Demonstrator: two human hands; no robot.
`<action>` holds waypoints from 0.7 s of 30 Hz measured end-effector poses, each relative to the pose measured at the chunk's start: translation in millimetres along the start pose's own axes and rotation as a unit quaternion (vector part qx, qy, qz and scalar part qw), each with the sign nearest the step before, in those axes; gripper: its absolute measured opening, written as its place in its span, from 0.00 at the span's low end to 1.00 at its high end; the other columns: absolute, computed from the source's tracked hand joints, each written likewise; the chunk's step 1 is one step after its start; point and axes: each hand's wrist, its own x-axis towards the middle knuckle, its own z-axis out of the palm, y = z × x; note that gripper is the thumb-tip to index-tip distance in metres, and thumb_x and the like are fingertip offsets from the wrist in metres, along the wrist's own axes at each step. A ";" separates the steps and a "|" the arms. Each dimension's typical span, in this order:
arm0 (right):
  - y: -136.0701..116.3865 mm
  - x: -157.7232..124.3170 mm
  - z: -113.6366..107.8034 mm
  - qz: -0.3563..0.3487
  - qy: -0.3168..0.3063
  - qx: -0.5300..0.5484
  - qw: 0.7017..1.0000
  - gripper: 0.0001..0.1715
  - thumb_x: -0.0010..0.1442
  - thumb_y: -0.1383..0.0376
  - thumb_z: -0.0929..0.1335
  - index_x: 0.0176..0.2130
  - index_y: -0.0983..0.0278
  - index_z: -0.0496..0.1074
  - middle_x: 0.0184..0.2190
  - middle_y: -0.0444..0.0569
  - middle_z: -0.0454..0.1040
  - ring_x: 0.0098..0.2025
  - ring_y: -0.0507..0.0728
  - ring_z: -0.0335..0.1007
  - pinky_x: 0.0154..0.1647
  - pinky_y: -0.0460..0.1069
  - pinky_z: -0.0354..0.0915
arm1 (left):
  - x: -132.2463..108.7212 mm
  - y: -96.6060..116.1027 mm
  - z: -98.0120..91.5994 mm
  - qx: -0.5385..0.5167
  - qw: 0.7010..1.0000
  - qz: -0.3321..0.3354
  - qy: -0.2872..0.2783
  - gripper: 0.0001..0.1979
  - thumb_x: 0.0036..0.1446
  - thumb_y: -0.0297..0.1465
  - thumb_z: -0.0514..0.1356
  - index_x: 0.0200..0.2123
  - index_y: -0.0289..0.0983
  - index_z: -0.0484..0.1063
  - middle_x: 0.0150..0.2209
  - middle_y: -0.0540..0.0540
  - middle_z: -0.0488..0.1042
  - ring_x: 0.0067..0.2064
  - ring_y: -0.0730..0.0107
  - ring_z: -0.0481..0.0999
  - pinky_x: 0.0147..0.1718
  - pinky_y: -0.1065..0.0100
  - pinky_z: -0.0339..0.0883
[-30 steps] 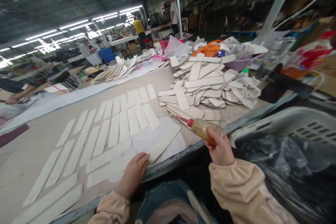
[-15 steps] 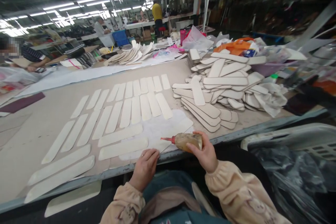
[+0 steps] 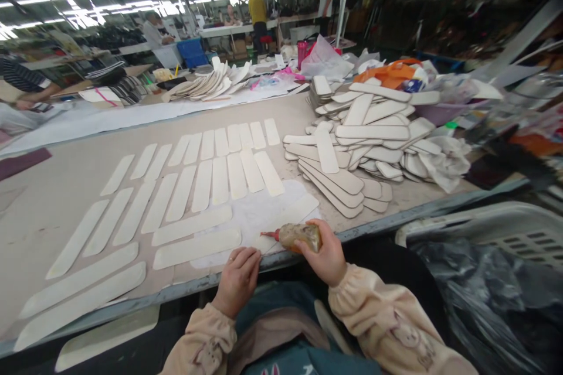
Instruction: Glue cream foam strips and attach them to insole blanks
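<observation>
My right hand (image 3: 324, 256) grips a glue-smeared squeeze bottle (image 3: 299, 235) with a red nozzle that points left and down onto a long cream strip (image 3: 290, 217) at the table's near edge. That strip lies on a white sheet (image 3: 259, 214). My left hand (image 3: 238, 276) rests at the table edge, its fingers curled down on the strip's near end, just left of the nozzle. Several more cream strips (image 3: 193, 225) lie in rows to the left.
A heap of cream strips (image 3: 360, 140) sits on the right of the table (image 3: 65, 187). A grey basket lined with black plastic (image 3: 488, 269) stands at my right. Other people work at tables further back. Another strip pile (image 3: 206, 85) lies beyond.
My right hand has swung the bottle from the right, above the table edge, left and down until the nozzle meets the strip. My left hand stays at the strip's near end.
</observation>
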 end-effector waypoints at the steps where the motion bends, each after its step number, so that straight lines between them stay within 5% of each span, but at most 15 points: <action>1: 1.7 1.7 -2.1 0.002 0.011 -0.009 1.000 0.22 0.52 0.58 0.70 0.45 0.62 0.64 0.39 0.50 0.69 0.41 0.59 0.68 0.45 0.54 0.66 | 0.2 -0.2 0.4 -0.001 1.000 0.003 0.004 0.10 0.57 0.24 0.56 0.42 0.36 0.72 0.39 0.43 0.73 0.42 0.65 0.70 0.44 0.60 0.68; 15: 40.6 36.3 -47.1 0.021 0.176 -0.150 0.973 0.24 0.52 0.54 0.68 0.46 0.62 0.64 0.40 0.51 0.69 0.42 0.60 0.67 0.45 0.55 0.66 | -2.3 -5.6 4.6 -0.007 1.000 0.016 0.023 0.13 0.54 0.23 0.59 0.44 0.37 0.71 0.40 0.44 0.73 0.43 0.65 0.70 0.45 0.60 0.67; 21: 32.5 37.0 -51.8 0.013 0.181 -0.145 0.973 0.24 0.52 0.55 0.69 0.45 0.63 0.64 0.41 0.52 0.69 0.43 0.61 0.67 0.46 0.56 0.65 | -2.1 -5.8 5.3 -0.007 1.000 0.012 0.025 0.13 0.54 0.23 0.59 0.44 0.37 0.71 0.40 0.44 0.73 0.43 0.65 0.70 0.45 0.60 0.67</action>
